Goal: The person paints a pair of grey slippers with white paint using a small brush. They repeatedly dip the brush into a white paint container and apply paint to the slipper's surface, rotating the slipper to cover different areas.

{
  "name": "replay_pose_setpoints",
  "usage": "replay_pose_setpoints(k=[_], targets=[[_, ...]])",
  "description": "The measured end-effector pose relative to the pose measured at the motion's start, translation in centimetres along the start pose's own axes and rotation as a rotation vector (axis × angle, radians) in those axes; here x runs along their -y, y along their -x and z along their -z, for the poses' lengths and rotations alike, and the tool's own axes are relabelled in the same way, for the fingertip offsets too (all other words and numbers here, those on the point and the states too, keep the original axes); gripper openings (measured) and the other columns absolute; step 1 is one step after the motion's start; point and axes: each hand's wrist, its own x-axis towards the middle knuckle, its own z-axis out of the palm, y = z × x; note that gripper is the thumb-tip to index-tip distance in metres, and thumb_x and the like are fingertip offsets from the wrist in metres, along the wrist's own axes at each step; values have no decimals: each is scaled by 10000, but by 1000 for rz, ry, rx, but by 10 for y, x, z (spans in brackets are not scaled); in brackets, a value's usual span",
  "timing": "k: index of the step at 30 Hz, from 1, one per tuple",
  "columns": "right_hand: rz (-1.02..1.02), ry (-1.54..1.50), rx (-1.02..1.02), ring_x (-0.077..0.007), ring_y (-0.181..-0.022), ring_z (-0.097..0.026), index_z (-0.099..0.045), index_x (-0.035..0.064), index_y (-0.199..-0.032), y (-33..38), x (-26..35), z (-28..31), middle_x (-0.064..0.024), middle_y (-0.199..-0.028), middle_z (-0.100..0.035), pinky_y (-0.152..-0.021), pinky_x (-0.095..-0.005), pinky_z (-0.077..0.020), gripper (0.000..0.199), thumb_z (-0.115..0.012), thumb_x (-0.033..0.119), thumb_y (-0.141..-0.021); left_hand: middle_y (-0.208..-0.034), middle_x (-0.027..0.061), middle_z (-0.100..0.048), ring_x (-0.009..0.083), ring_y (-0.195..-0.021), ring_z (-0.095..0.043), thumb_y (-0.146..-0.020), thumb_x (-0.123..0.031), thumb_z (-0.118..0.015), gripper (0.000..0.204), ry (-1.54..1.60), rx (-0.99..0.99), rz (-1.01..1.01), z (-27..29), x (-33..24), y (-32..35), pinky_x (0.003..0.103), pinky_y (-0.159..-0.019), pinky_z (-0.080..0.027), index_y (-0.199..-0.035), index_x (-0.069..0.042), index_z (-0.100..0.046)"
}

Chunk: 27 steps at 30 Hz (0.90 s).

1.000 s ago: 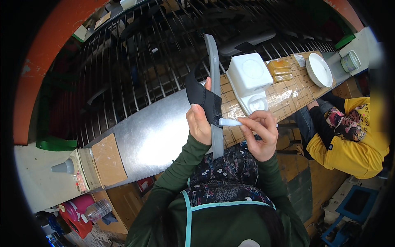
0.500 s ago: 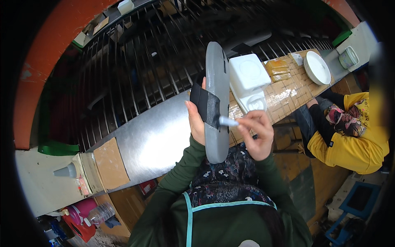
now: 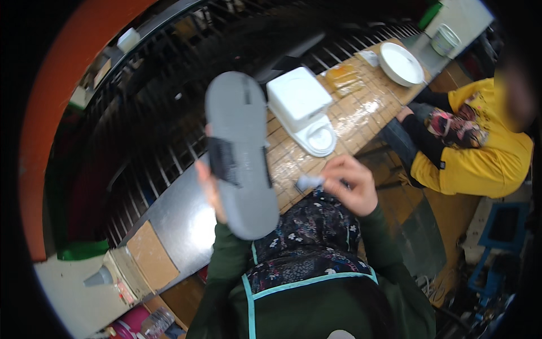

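While the left hand (image 3: 212, 189) holds the grey shoe sole (image 3: 241, 155) up at centre frame, flat face to the camera, its fingers are clamped on the sole's left edge, mostly hidden behind it. A dark patch (image 3: 226, 161) sits across the sole's middle. The sole is tilted slightly, toe end toward upper centre, heel end low near the chest.

Right hand (image 3: 349, 183) is right of centre, fingers closed on a small pale tube-like object (image 3: 309, 182); blurred, exact kind unclear. It sits just beside the sole's lower right edge, not touching.

Edges: the wooden slatted table (image 3: 361, 113) runs from centre to upper right, its near edge passing just behind the right hand. On it: a white box-shaped container (image 3: 299, 99), a white bowl (image 3: 401, 63), an orange packet (image 3: 345, 79). A metal sheet (image 3: 180, 217) runs lower left of the sole. A dark barred rack (image 3: 158, 135) fills the upper left.

Open room: a gap between the hands, over the apron. Another person in a yellow top (image 3: 480, 152) sits at the right, near the table's end, well apart from the right hand.
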Motion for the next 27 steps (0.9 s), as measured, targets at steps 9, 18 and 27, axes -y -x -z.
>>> replay_pose_setpoints(k=[9,18,27], targets=[[85,898,-259,-183,-633,-551,-722,149,-867,-18,-67,35,0,-731,-609,-696,-351,-283,65,-718,168,-806,-1324,186,-507,294,-1176,-540,-766,-448,-710,934,-1006,202,-92,21,-38,41,419,-1006,-447,-1485,-64,-254],[89,956,-131,-214,-633,-553,-721,144,-862,-27,-67,33,-26,-691,-564,-733,-382,-299,64,-697,149,-803,-1468,173,-330,240,-1265,-441,-749,-142,-761,1108,-1176,286,-434,25,-15,-2,365,-1057,-382,-1551,-92,1],[-86,49,-22,-159,-747,-628,-727,12,-950,-12,-6,23,-89,-850,-691,-676,-280,-472,147,-726,83,-822,-1275,216,-531,327,-1143,-569,-374,-223,-955,1553,-1495,334,-472,22,-6,-37,418,-1035,-420,-1521,-16,71]])
